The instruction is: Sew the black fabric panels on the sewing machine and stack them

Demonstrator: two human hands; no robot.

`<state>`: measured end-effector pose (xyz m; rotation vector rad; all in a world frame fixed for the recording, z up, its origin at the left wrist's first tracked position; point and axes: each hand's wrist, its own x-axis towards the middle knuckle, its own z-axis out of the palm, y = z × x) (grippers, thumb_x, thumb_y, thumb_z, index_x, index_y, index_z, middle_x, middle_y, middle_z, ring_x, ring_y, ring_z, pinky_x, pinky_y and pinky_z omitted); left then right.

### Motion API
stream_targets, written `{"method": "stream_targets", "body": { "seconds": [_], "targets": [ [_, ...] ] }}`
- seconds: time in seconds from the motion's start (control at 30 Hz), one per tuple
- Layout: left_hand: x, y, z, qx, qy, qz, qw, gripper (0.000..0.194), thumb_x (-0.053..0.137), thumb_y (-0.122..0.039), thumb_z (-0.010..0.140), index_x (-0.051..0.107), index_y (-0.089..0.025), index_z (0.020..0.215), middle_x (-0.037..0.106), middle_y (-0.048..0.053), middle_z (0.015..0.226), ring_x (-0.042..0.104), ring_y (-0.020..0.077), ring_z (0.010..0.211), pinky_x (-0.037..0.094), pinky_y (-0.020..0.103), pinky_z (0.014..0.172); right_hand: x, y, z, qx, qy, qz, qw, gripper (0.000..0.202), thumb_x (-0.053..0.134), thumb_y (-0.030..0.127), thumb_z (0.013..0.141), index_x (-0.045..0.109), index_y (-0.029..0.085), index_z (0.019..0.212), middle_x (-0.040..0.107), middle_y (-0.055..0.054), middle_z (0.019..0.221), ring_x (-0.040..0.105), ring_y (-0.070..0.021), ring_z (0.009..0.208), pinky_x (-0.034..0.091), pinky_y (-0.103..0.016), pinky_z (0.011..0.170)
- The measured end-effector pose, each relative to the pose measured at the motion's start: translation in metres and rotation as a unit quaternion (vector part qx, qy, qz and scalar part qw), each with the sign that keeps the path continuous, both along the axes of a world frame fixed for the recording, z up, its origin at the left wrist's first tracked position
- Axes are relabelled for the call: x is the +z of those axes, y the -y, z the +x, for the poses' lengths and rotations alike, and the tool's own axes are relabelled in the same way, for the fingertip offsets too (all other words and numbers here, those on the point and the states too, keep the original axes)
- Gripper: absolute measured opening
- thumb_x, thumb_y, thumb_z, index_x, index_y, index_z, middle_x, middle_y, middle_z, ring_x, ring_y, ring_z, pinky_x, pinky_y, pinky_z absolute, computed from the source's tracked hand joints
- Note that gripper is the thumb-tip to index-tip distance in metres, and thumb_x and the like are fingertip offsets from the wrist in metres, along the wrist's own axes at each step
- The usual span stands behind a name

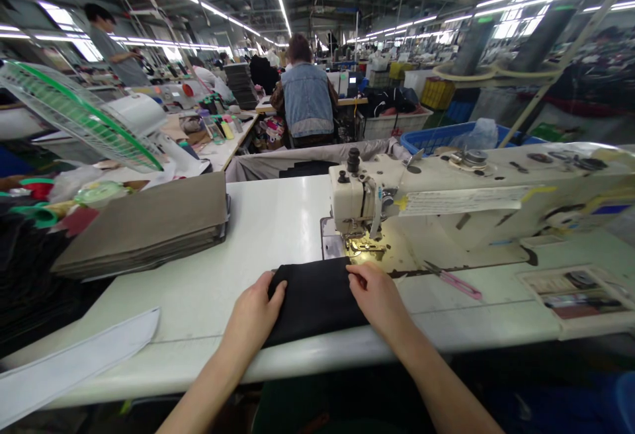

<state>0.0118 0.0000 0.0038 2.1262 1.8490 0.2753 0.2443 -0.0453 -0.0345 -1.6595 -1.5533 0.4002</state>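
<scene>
A folded piece of black fabric (315,302) lies on the white sewing table, close to its front edge. My left hand (258,305) grips its upper left corner, with the thumb on top and the fingers partly hidden beyond the edge. At the upper right corner, my right hand (374,292) pinches the cloth between thumb and fingers. Just beyond the cloth stands a sewing machine (426,202), its lamp lighting the needle area. The fabric's far edge is just short of the presser foot (354,242).
Pink-handled snips (459,282) and a tray of small tools (580,298) lie to the right. On the left are a stack of grey-brown panels (149,222), a white strip (84,361) and a fan (94,116). Ahead, a person in a denim vest (308,100) sits facing away.
</scene>
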Motion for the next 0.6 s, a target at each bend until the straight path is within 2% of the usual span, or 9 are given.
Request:
{"method": "stream_targets", "body": {
  "seconds": [0.17,0.27,0.37,0.6],
  "targets": [
    [0.004,-0.001,-0.003,0.030,0.050,0.000,0.998,0.020,0.050,-0.038,0.095,0.056,-0.022,0.085,0.070,0.006,0.077,0.067,0.0256,0.074,0.043,0.032,0.067,-0.001,0.000,-0.002,0.002,0.031,-0.010,0.999,0.024,0.052,0.019,0.088,0.074,0.018,0.097,0.071,-0.008,0.085,0.067,-0.0217,0.079,0.055,-0.035,0.078],
    [0.006,-0.003,-0.005,0.056,0.054,-0.004,0.997,0.020,0.051,-0.028,0.095,0.053,-0.022,0.076,0.065,0.003,0.069,0.063,0.0211,0.067,0.038,0.028,0.062,-0.008,0.002,-0.001,0.005,0.046,0.003,0.999,0.024,0.052,0.024,0.088,0.074,0.018,0.097,0.070,-0.008,0.083,0.067,-0.0227,0.077,0.055,-0.036,0.076],
    [0.003,-0.003,-0.007,0.061,0.050,-0.010,0.997,0.020,0.055,-0.020,0.092,0.051,-0.021,0.073,0.062,0.001,0.066,0.059,0.0181,0.065,0.035,0.027,0.061,-0.014,0.002,0.001,0.010,0.048,0.016,0.999,0.028,0.049,0.030,0.091,0.074,0.018,0.096,0.070,-0.008,0.081,0.066,-0.0233,0.075,0.055,-0.037,0.074],
    [-0.004,-0.003,-0.010,0.062,0.055,-0.010,0.997,0.017,0.055,-0.021,0.094,0.055,-0.020,0.076,0.063,0.002,0.069,0.060,0.0191,0.067,0.036,0.028,0.063,-0.018,0.002,0.004,0.011,0.067,0.028,0.997,0.034,0.044,0.037,0.095,0.073,0.019,0.096,0.067,-0.007,0.075,0.064,-0.0220,0.067,0.053,-0.036,0.067]
  ]
}}
